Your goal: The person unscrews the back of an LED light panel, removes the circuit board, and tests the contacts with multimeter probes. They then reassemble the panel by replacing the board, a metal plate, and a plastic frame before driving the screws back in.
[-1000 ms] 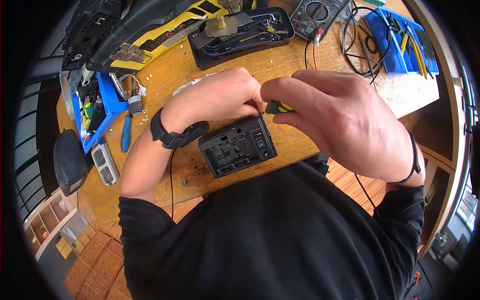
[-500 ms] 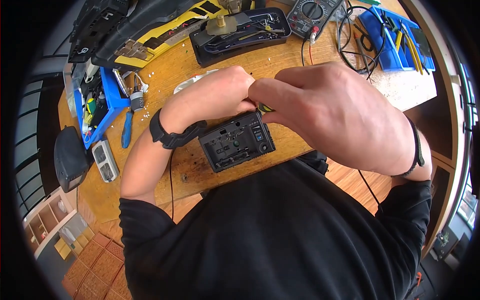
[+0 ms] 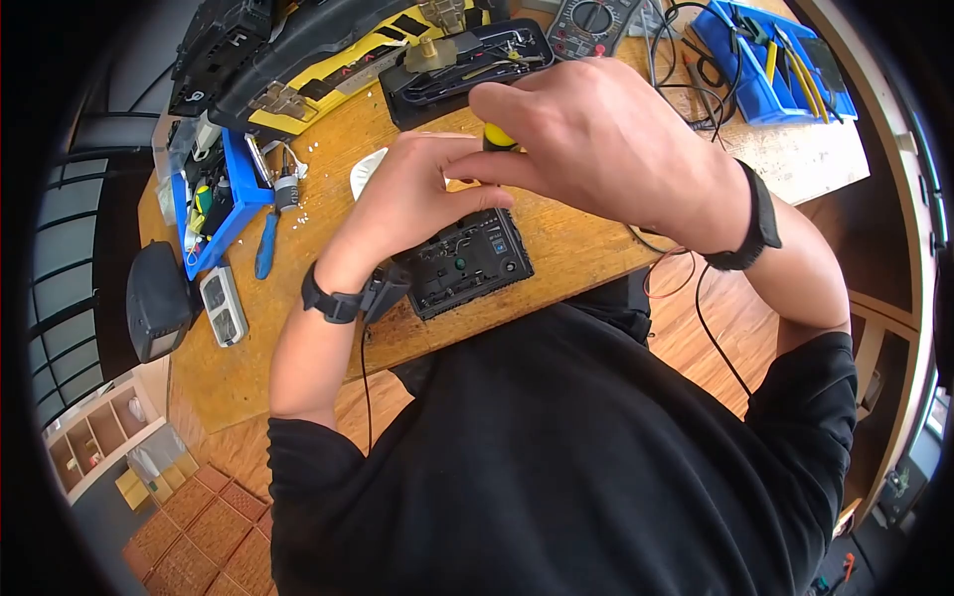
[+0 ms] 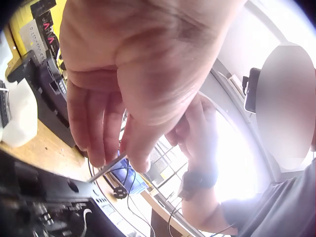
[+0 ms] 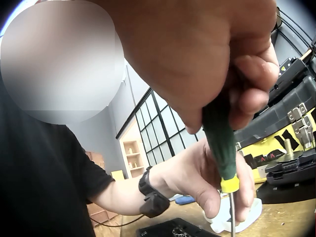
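Observation:
My right hand [image 3: 616, 149] grips the dark green handle of a screwdriver [image 5: 221, 143] with a yellow collar. Its thin metal shaft [image 4: 111, 167] slants down to the far right corner of a black electronic device [image 3: 467, 263]. That device lies with its inside uncovered, showing wires and small parts, close to the table's front edge. My left hand [image 3: 417, 194] hovers over the device's far side, thumb and fingers fairly straight and spread on either side of the shaft. In the right wrist view a gap shows between that thumb and the shaft.
Behind the hands stand a black tray of tools [image 3: 397, 109] and a yellow and black toolbox [image 3: 343, 94]. A multimeter [image 3: 593, 22] and a blue bin [image 3: 760, 99] are at back right. Another blue bin [image 3: 231, 238], a blue-handled screwdriver [image 3: 266, 246] and a white dish [image 3: 364, 177] lie left.
My right hand has moved left and away from my body with the screwdriver. The left hand has risen over the device's far edge, its thumb now spread from the fingers. The head view has shifted slightly.

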A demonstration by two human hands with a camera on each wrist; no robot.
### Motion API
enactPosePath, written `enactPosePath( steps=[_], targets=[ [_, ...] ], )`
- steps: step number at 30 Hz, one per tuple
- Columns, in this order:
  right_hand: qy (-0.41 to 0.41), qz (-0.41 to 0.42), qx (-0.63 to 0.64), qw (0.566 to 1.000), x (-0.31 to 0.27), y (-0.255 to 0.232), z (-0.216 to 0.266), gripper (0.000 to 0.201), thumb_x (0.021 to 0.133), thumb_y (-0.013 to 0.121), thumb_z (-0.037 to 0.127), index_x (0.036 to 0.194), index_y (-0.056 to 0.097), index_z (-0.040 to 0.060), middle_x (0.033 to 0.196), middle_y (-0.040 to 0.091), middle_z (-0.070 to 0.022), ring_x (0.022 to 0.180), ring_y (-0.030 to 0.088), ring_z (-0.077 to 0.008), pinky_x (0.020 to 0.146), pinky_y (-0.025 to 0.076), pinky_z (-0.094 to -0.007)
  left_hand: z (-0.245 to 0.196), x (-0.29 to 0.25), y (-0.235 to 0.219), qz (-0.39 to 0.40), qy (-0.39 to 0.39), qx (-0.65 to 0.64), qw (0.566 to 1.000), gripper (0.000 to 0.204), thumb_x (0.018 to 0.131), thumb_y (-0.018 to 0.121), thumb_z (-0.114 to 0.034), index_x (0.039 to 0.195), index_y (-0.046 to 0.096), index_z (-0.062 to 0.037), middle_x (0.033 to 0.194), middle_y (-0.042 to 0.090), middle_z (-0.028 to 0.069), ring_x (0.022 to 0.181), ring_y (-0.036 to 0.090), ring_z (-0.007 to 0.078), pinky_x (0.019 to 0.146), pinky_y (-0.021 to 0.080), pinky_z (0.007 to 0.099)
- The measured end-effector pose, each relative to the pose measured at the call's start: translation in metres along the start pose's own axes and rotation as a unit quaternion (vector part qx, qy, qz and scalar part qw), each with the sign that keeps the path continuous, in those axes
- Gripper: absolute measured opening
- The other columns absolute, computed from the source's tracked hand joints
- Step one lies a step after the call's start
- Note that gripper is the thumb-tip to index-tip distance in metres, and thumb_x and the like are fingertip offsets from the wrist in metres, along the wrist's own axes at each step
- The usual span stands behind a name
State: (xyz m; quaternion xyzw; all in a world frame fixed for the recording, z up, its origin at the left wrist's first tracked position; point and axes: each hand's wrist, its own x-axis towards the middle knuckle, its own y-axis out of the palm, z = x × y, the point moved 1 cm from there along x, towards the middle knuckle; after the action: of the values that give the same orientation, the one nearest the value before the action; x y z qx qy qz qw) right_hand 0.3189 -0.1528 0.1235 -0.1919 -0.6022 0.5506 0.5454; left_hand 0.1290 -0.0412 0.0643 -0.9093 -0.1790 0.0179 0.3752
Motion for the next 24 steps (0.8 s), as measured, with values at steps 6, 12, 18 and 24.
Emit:
enactPosePath(
  steps=[6, 12, 18, 24],
  targets=[
    [-0.025, -0.027, 0.043, 0.998, -0.003, 0.007, 0.001, 0.038, 0.095, 0.082, 0.034, 0.094, 0.069, -0.0009, 0.077, 0.071, -0.0178, 0.081, 0.076, -0.0366, 0.072, 0.061, -0.0447, 0.011, -0.01, 0.013, -0.088, -0.034, 0.005, 0.996, 0.028, 0.087, 0.091, -0.022, 0.088, 0.077, 0.0014, 0.075, 0.071, 0.0177, 0.065, 0.066, 0.0347, 0.064, 0.052, 0.0397],
    [-0.098, -0.015, 0.125, 0.987, 0.006, 0.008, -0.012, 0.038, 0.094, 0.083, 0.031, 0.106, 0.068, -0.0009, 0.086, 0.072, -0.0183, 0.089, 0.075, -0.039, 0.079, 0.06, -0.0467, -0.016, -0.01, 0.005, -0.031, -0.171, 0.073, 0.982, 0.025, 0.088, 0.091, -0.024, 0.094, 0.083, -0.0014, 0.075, 0.072, 0.0182, 0.063, 0.067, 0.0328, 0.061, 0.05, 0.0399],
    [-0.052, 0.048, -0.027, 0.997, 0.018, 0.01, 0.001, 0.039, 0.097, 0.08, 0.038, 0.105, 0.068, 0.0022, 0.074, 0.068, -0.0135, 0.078, 0.074, -0.0378, 0.069, 0.059, -0.0468, 0.006, -0.015, 0.018, -0.09, 0.004, 0.073, 0.993, 0.028, 0.085, 0.093, -0.024, 0.094, 0.082, -0.0002, 0.08, 0.075, 0.0177, 0.063, 0.067, 0.0328, 0.06, 0.049, 0.0412],
    [-0.03, 0.051, -0.029, 0.998, 0.015, 0.011, 0.002, 0.04, 0.097, 0.08, 0.037, 0.106, 0.066, 0.0007, 0.082, 0.069, -0.0156, 0.084, 0.075, -0.0361, 0.071, 0.059, -0.045, 0.004, -0.018, 0.021, -0.13, -0.092, 0.03, 0.987, 0.029, 0.082, 0.096, -0.021, 0.093, 0.081, 0.0023, 0.083, 0.078, 0.0164, 0.07, 0.074, 0.0275, 0.068, 0.056, 0.036]
  ],
)
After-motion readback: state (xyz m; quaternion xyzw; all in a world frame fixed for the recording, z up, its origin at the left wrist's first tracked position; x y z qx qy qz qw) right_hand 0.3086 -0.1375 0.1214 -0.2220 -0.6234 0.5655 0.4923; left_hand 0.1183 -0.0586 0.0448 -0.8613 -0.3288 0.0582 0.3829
